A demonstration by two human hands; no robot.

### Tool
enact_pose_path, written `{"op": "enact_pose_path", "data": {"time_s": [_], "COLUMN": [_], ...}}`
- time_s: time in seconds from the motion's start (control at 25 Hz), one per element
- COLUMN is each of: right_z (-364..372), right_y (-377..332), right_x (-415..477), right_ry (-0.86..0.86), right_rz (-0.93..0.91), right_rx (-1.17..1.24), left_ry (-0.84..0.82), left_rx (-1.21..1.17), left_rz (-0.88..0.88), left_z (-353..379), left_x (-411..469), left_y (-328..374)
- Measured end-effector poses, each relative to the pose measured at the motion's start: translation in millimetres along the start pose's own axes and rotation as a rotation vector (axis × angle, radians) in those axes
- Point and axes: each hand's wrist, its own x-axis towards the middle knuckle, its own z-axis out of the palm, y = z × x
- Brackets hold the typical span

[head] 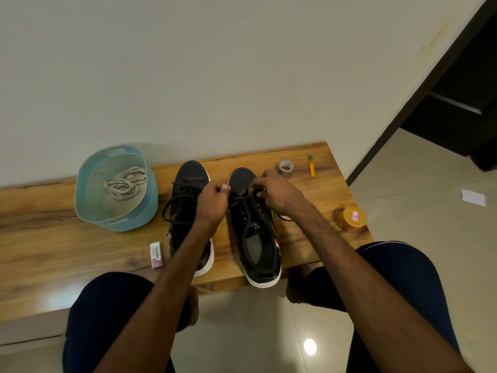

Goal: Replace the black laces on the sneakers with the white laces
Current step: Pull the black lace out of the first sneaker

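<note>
My left hand (212,201) and right hand (274,192) each pinch the thin black lace (238,198) over the right-side black white-soled sneaker (259,238) on the wooden bench (53,238). Coiled white laces (124,182) lie in the pale blue plastic basket (87,211).

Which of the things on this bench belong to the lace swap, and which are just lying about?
For the job: left sneaker, right sneaker, black laces held by left hand and right hand, white laces in the teal basket.
Lying about: Camlin eraser, tape roll, small yellow tube, orange-lidded jar.
</note>
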Motion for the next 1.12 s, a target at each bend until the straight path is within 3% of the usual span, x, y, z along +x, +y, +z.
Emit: {"op": "enact_pose_path", "data": {"time_s": [0.16,0.24,0.4,0.52,0.56,0.6,0.72,0.76,0.84,0.96,1.08,1.12], "right_z": [-0.8,-1.3,-3.6,-6.4,-7.3,-7.6,-8.6,-8.7,-8.4,-7.5,-7.8,-8.0], "right_y": [-0.9,-1.4,-1.5,0.2,0.9,1.1,0.1,0.0,0.0,-0.2,0.7,0.7], "right_x": [-1.7,-2.5,-4.6,-4.8,-5.2,-5.3,-6.2,-5.9,-5.0,-5.0,-5.8,-6.3], "right_ry": [0.005,0.001,-0.014,-0.032,-0.036,-0.036,-0.050,-0.056,-0.065,-0.061,-0.061,-0.061], "right_rz": [-0.013,-0.009,0.018,0.046,0.053,0.055,0.050,0.050,0.056,0.079,0.093,0.088], "right_rx": [-0.019,-0.025,-0.017,-0.012,-0.016,-0.021,-0.039,-0.045,-0.048,-0.032,0.011,0.012], "left_ry": [-0.072,-0.085,0.008,0.043,0.052,0.070,0.054,-0.010,-0.066,0.113,0.432,0.491], "left_rx": [0.654,0.807,0.566,-0.127,-0.229,-0.157,0.633,0.826,0.988,0.854,0.458,0.431], "left_rz": [0.460,0.503,0.413,-0.011,-0.080,-0.044,0.440,0.507,0.471,0.513,0.257,0.197], "left_z": [1.4,4.1,5.2,-2.8,-3.9,-4.7,-1.7,1.4,4.0,-0.7,-26.7,-34.9], "left_x": [-4.9,-8.2,-0.2,11.0,9.8,5.4,-7.2,-9.5,-11.7,-14.8,-8.4,-5.8], "left_y": [9.4,8.9,3.0,2.4,3.0,7.3,15.4,15.9,16.7,22.9,38.2,39.3]}}
